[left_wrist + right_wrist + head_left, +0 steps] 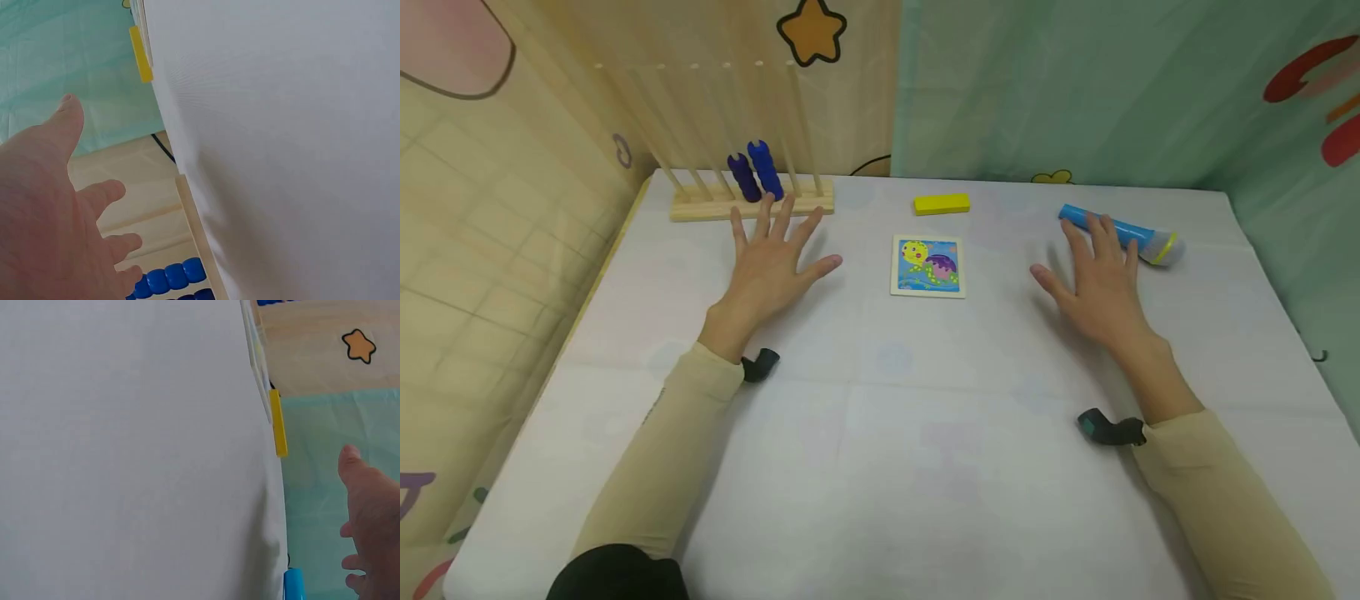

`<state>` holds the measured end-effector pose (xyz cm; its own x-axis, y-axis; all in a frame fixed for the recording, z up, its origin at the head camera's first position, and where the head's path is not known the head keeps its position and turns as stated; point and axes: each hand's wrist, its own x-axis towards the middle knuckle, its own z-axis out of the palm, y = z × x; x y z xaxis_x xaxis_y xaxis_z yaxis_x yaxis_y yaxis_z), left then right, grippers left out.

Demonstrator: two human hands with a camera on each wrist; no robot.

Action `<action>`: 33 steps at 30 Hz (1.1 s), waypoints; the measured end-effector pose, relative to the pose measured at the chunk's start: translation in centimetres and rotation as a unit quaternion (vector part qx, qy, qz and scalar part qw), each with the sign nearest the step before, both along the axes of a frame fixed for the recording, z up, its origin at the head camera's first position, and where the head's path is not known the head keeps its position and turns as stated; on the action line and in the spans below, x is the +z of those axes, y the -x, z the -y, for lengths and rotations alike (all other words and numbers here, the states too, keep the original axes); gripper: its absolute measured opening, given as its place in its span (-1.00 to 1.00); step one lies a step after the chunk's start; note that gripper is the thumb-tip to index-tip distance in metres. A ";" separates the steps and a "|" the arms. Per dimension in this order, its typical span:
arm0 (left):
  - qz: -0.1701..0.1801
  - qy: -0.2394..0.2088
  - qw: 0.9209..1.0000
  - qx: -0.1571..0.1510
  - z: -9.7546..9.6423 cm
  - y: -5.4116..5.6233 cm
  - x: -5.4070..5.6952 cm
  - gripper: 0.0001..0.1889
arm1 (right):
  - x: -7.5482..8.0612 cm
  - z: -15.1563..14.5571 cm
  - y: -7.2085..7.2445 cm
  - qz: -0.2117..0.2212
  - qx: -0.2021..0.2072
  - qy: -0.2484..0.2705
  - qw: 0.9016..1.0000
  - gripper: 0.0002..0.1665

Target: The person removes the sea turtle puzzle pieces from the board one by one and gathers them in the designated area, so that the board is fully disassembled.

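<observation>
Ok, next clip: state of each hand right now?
Left hand: open, fingers spread, holding nothing.
Right hand: open, thumb held out to the side, holding nothing.

Beige sleeves (658, 458), small dark marking (653, 406) on the left, black wrist mounts (1108, 428).

Yellow block (942, 204) and square picture tile (928, 267) on my white table (880, 467)
I see the block just beyond the tile; behind hang a beige curtain (850, 108) with an orange star (812, 32) and, beside it, a green curtain (1060, 92).
</observation>
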<state>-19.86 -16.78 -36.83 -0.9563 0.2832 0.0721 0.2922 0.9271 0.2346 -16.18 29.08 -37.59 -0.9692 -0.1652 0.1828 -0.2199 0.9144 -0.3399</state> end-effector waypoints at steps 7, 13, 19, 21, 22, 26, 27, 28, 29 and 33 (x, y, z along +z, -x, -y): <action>0.007 -0.003 1.000 -0.005 -1.4 0.5 0.1 -0.10 | 0.2 2.4 1.2 0.013 -0.004 0.002 1.000 0.05; 0.024 -0.012 1.000 -0.011 -3.2 1.0 -0.2 -0.08 | 0.0 5.0 2.3 0.023 -0.010 0.010 1.000 0.02; 0.045 -0.032 0.998 -0.031 -5.5 1.8 -0.9 -0.09 | -0.3 8.0 3.5 0.022 -0.001 0.062 0.998 -0.14; 0.056 -0.041 0.997 -0.037 -6.2 2.0 -1.2 -0.09 | -0.4 9.0 4.0 0.023 0.005 0.082 0.996 -0.21; 0.062 -0.045 0.996 -0.039 -6.5 2.1 -1.2 -0.09 | -0.4 9.6 4.2 0.025 0.006 0.089 0.996 -0.25; 0.087 -0.065 0.993 -0.048 -7.3 2.3 -1.5 -0.09 | -0.5 11.7 4.9 0.037 0.011 0.114 0.993 -0.38; 0.094 -0.073 0.992 -0.049 -7.5 2.4 -1.5 -0.09 | -0.6 12.2 5.0 0.038 0.011 0.120 0.992 -0.41; 0.100 -0.079 0.991 -0.051 -7.6 2.5 -1.6 -0.09 | -0.6 12.7 5.2 0.039 0.010 0.126 0.991 -0.44; 0.106 -0.084 0.989 -0.053 -7.7 2.5 -1.7 -0.09 | -0.7 13.1 5.3 0.039 0.011 0.132 0.990 -0.47; 0.122 -0.100 0.986 -0.058 -7.9 2.6 -2.1 -0.09 | -1.1 14.3 5.7 0.010 0.022 0.170 0.985 -0.61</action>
<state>-22.49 -8.90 -38.98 -0.9140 0.3955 -0.0903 0.3061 0.8183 0.4864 -21.85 14.78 -38.68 -0.9662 -0.1404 0.2160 -0.2478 0.7360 -0.6301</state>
